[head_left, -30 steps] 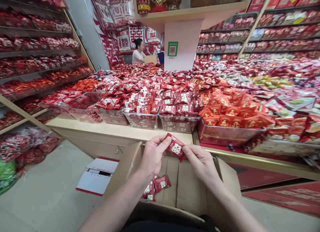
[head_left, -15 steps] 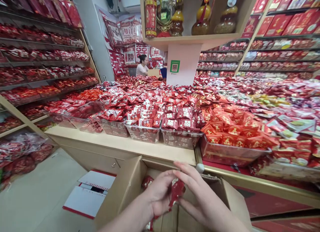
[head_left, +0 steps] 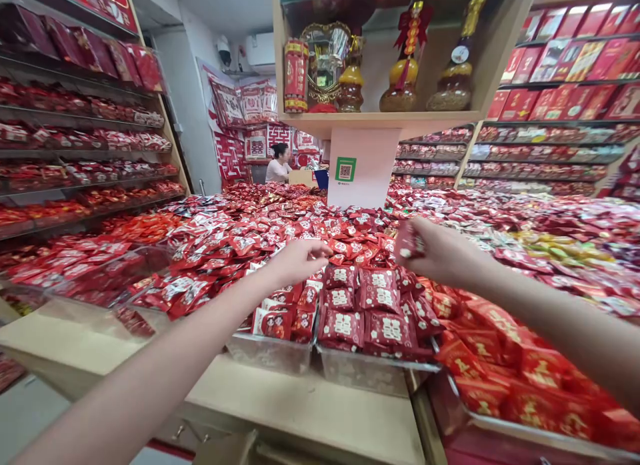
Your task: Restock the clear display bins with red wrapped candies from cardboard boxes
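Note:
My right hand [head_left: 440,251] is closed around a dark red candy packet [head_left: 411,242] above the right side of a clear bin [head_left: 360,373]. In that bin lie rows of dark red packets [head_left: 383,290] printed with white double-happiness characters. Over the back of the bin on its left, my left hand [head_left: 300,259] has its fingers loosely bent and apart, with nothing visible in them. Red and white packets [head_left: 274,323] with small cartoon figures fill that neighbouring bin [head_left: 273,355].
A cardboard box [head_left: 225,448] shows at the bottom edge. Orange-red packets [head_left: 500,351] fill a bin on the right. A wooden display shelf [head_left: 385,121] with bottles overhangs the middle. A person [head_left: 279,166] sits at the back.
Both hands have risen from the cardboard box to the bins and moved apart. The right hand now has a dark red packet over the bin. The view has shifted closer to the counter.

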The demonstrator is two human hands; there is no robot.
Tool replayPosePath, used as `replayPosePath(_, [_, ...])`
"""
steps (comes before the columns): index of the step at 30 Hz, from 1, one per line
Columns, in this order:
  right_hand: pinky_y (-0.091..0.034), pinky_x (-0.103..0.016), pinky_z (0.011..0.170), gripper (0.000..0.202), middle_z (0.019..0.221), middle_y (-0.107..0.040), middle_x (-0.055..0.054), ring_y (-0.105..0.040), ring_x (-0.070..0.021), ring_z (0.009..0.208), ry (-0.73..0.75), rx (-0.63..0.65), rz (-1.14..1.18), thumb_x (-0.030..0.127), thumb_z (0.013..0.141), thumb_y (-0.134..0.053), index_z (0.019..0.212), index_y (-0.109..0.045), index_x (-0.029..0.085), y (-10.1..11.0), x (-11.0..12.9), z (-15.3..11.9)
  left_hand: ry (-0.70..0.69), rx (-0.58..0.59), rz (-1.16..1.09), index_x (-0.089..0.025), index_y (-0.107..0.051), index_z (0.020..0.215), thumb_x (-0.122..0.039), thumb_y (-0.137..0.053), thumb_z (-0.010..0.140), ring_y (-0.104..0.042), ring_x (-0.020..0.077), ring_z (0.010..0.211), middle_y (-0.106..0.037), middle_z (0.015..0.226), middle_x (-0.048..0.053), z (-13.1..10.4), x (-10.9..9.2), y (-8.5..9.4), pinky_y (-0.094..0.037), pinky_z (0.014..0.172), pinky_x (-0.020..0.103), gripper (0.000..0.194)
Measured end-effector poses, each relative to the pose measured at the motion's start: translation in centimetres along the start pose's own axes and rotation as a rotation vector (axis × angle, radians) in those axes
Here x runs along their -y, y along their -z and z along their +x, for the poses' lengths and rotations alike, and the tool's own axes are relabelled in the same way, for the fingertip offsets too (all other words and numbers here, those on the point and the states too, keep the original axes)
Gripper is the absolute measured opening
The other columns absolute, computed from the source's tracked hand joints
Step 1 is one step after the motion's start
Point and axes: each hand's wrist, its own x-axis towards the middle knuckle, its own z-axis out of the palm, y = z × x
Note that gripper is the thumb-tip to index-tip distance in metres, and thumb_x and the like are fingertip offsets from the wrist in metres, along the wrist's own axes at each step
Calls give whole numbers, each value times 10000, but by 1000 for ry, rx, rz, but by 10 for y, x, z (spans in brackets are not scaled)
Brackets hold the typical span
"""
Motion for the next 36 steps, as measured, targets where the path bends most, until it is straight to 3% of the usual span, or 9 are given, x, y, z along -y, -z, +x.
replayPosePath(4, [-440, -285, 563, 407, 851, -620, -110, -595, -231, 734, -3, 351, -106, 394, 595, -660, 894, -525, 153, -48, 1, 96, -45, 144, 136, -155, -669, 779, -178, -615, 636, -515, 124, 654, -638, 705, -2, 92, 42, -17, -326, 598, 193, 155])
replayPosePath(7, [-462, -275, 514, 442, 882, -638, -108, -612, -191, 640, -41, 524, -71, 387, 597, -669, 944, -543, 143, -86, 3, 121, -61, 269, 172, -198, -645, 618, -184, -712, 491, -479, 112, 528, -590, 557, -40, 126, 57, -40, -294, 513, 199, 144])
replayPosePath(10, [-485, -282, 538, 420, 874, -653, -101, -623, -203, 666, 16, 572, -120, 325, 587, -689, 947, -561, 149, -106, 0, 128, -77, 316, 209, -212, -613, 547, -145, -717, 444, -464, 120, 506, -554, 506, -46, 140, 65, -53, -281, 510, 219, 161])
replayPosePath(15, [-478, -322, 677, 446, 974, -621, -163, -585, -297, 900, 108, 522, -241, 242, 543, -718, 944, -573, 113, -116, -8, 135, -63, 296, 236, -200, -587, 515, -94, -637, 502, -489, 153, 577, -543, 514, -16, 151, 66, -61, -294, 568, 244, 118])
replayPosePath(20, [-461, -310, 675, 539, 989, -610, -144, -579, -286, 905, 109, 429, -219, 392, 582, -690, 1021, -516, 131, -113, -18, 135, -19, 387, 155, -189, -626, 590, -108, -584, 572, -520, 145, 546, -589, 543, -8, 140, 55, -56, -341, 561, 238, 93])
replayPosePath(23, [-452, -308, 677, 651, 996, -594, -153, -569, -277, 905, 84, 378, -114, 547, 601, -628, 1061, -467, 116, -105, -18, 130, 173, 448, -91, -168, -648, 732, -65, -532, 589, -535, 135, 457, -624, 556, 12, 127, 52, -50, -381, 526, 246, 211])
replayPosePath(27, [-446, -293, 681, 677, 1040, -572, -141, -558, -256, 907, 147, 474, -49, 514, 599, -639, 1108, -435, 116, -103, -3, 122, 439, 333, -458, -120, -605, 943, -9, -512, 540, -581, 176, 449, -644, 563, 48, 117, 57, -45, -426, 515, 287, 428])
replayPosePath(32, [-437, -264, 655, 644, 1014, -592, -94, -563, -216, 876, 231, 636, 13, 374, 627, -646, 1184, -422, 141, -115, 7, 123, 307, 571, -175, -166, -532, 1093, -15, -489, 561, -609, 153, 592, -683, 723, 30, 113, 62, -38, -446, 568, 246, 555])
replayPosePath(36, [-424, -229, 601, 397, 885, -633, -40, -580, -169, 777, 188, 665, 69, 289, 632, -662, 997, -556, 177, -117, 3, 129, 140, 564, 186, -182, -586, 1033, -107, -498, 622, -595, 142, 672, -681, 803, 23, 112, 58, -37, -429, 603, 218, 427])
